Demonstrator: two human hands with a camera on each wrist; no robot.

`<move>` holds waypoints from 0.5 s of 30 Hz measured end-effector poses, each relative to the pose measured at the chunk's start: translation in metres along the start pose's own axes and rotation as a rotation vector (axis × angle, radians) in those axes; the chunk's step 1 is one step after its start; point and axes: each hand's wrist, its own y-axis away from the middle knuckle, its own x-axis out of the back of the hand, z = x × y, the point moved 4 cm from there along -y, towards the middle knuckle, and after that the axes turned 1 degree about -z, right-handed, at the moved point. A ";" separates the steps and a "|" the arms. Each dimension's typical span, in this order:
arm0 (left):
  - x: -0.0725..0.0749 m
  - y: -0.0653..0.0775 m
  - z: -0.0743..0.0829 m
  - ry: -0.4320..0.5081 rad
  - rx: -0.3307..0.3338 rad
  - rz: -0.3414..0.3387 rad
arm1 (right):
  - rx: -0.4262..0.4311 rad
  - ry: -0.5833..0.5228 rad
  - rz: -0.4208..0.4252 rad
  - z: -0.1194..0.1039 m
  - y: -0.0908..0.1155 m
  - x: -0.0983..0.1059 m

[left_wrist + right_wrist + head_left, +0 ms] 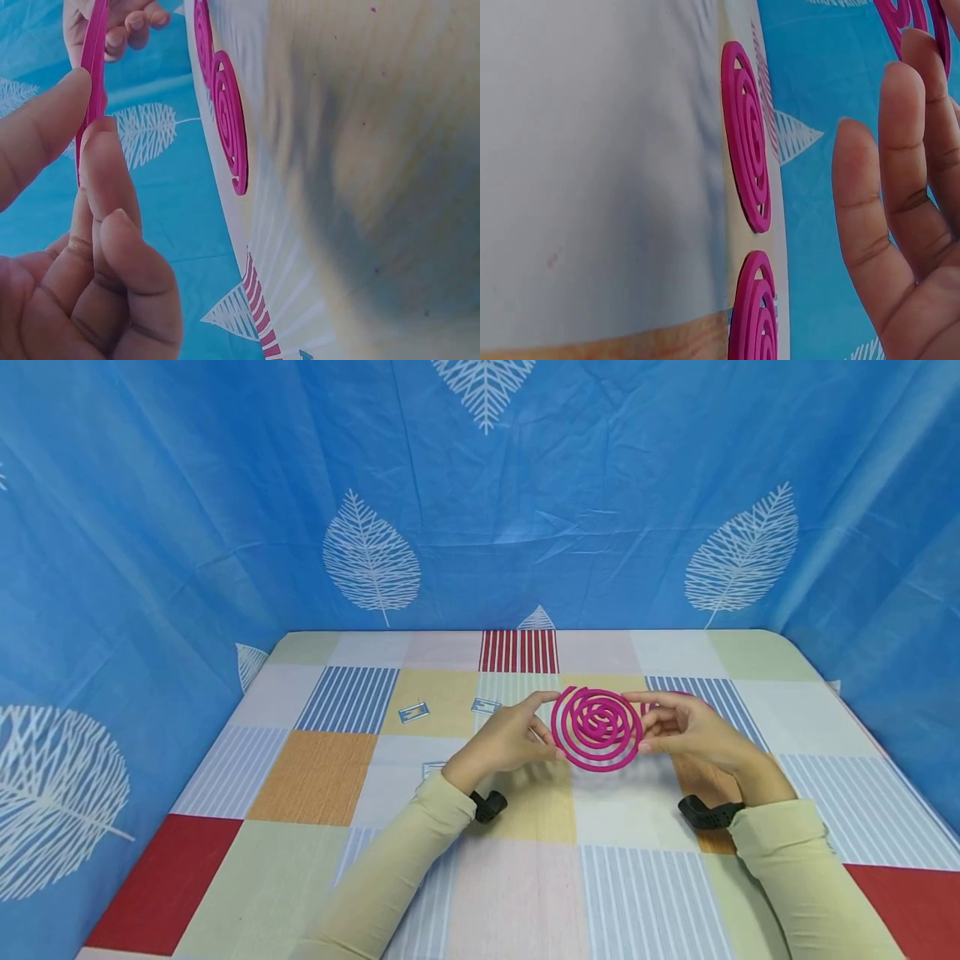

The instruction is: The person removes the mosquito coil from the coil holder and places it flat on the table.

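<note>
A pink mosquito coil (598,722) is held up above the table, its flat spiral face turned toward the head camera. My left hand (510,737) pinches its left edge between thumb and fingers; the left wrist view shows this coil (96,75) edge-on in that grip. At the opposite edge, my right hand (693,735) holds it with thumb and index finger, the other fingers bent behind. Two more pink coils lie flat on the table beyond, one coil (746,139) and another coil (759,322) in the right wrist view, mostly hidden in the head view.
Small flat metal pieces lie left of the hands: one metal piece (413,712), a second metal piece (486,705) and a third piece (432,768) partly behind the left wrist. A patchwork cloth (300,877) covers the table. Blue leaf-print curtains (525,527) enclose the back and sides.
</note>
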 end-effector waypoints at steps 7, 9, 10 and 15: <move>-0.004 -0.002 -0.001 0.015 0.014 -0.026 | -0.028 -0.023 -0.014 0.002 0.002 0.002; -0.005 -0.003 -0.001 0.017 0.020 -0.033 | -0.038 -0.022 -0.017 0.002 0.002 0.002; -0.006 -0.003 -0.001 0.020 0.024 -0.037 | -0.044 -0.019 -0.017 0.003 0.003 0.002; -0.009 -0.004 -0.004 0.025 0.034 -0.058 | -0.078 -0.016 -0.014 0.005 0.004 0.003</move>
